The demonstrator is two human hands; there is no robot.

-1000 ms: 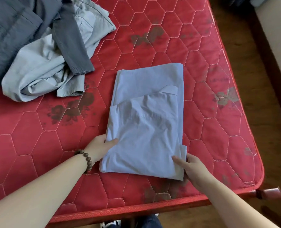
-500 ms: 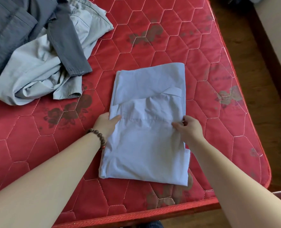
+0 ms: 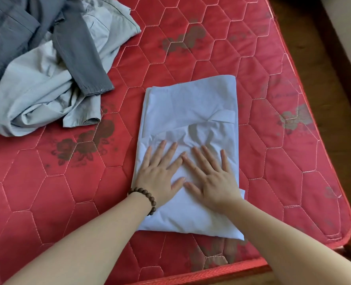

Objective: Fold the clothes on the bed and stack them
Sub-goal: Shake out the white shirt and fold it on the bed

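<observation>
Pale blue cloth, a folded shirt, lies near the front right part of the red quilted bed. The left hand and the right hand rest flat on its near half, side by side, fingers straight and spread, neither grip closed on anything. Pressing like this probably flattens the fold so the layers hold. At the far left, a light grey garment and a dark grey garment lie crumpled together, likely awaiting folding.
</observation>
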